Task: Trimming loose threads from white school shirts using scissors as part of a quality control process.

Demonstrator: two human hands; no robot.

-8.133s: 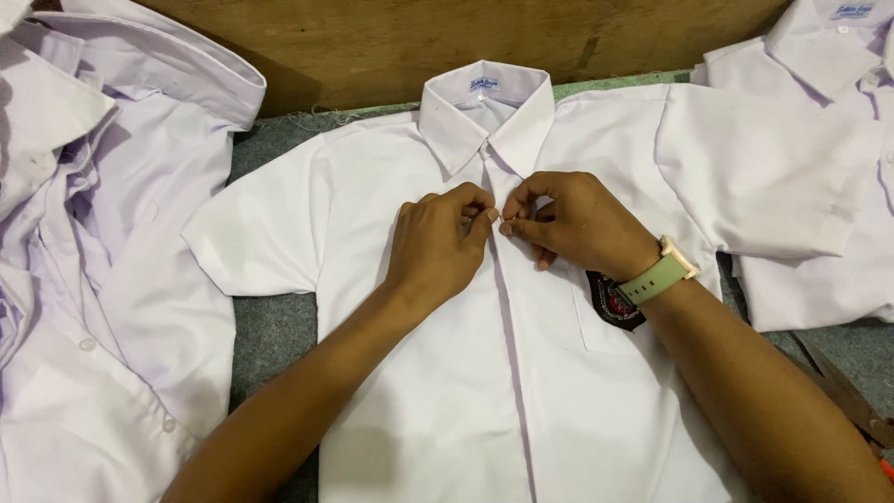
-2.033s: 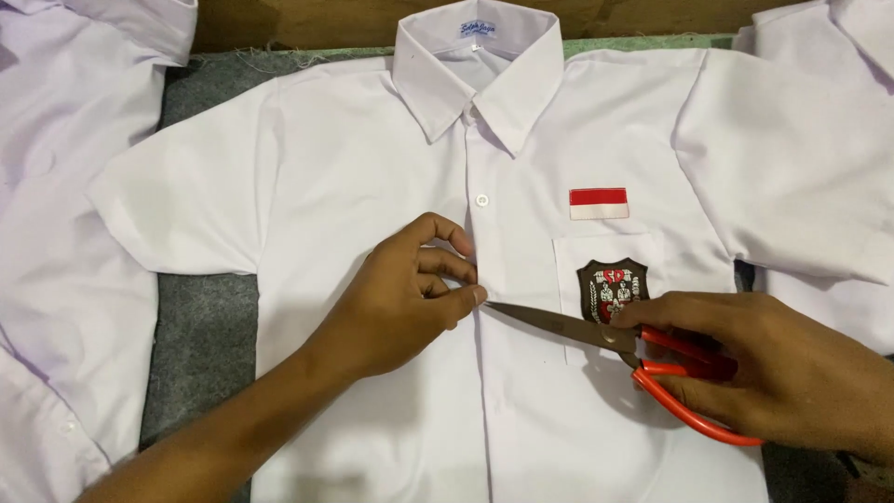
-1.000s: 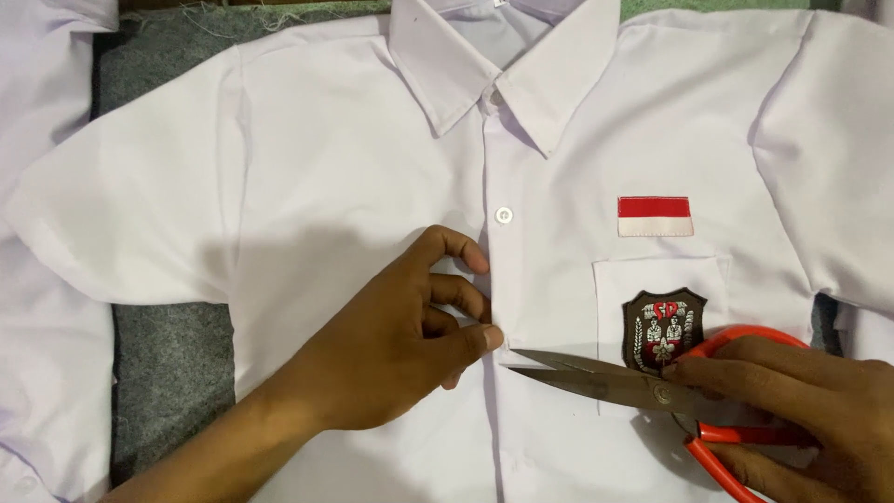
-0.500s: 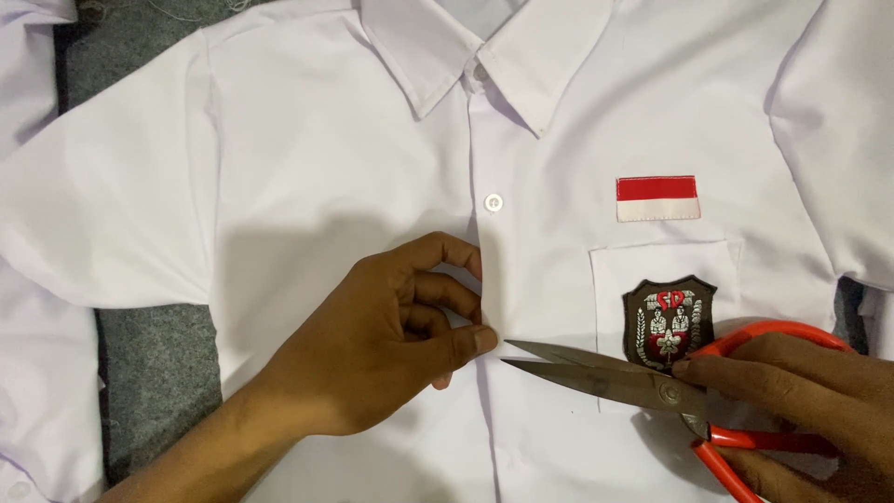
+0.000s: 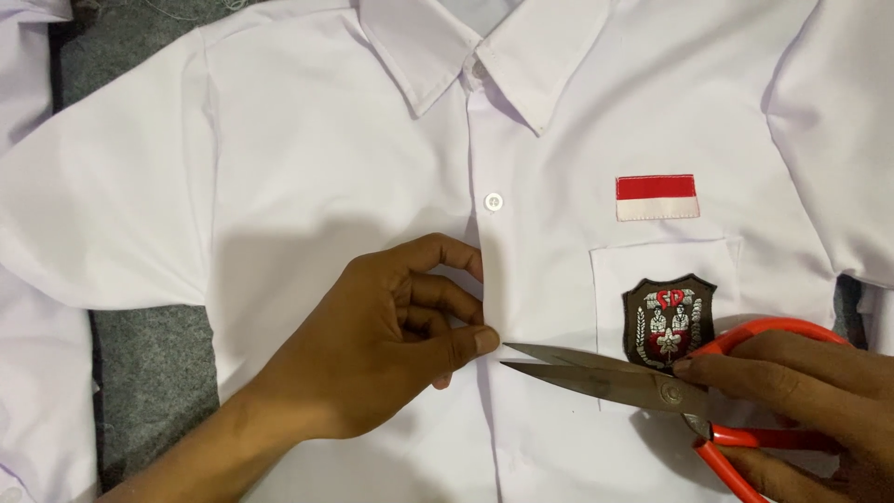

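A white short-sleeved shirt (image 5: 326,168) lies flat and buttoned, collar at the top. My left hand (image 5: 382,340) pinches the shirt's front placket just below a white button (image 5: 493,200). My right hand (image 5: 801,391) holds red-handled scissors (image 5: 605,377) whose slightly parted blades point left, their tips almost touching my left thumb. On the chest pocket sits a dark embroidered badge (image 5: 669,319), with a red-and-white patch (image 5: 656,197) above it.
Grey felt-like cloth (image 5: 149,373) covers the surface under the shirt. Another white garment (image 5: 37,391) lies at the left edge, and more white fabric shows at the top left corner.
The view has closed in on the shirt front. My left hand keeps pinching the placket, and the scissors in my right hand stay with their tips by my left thumb.
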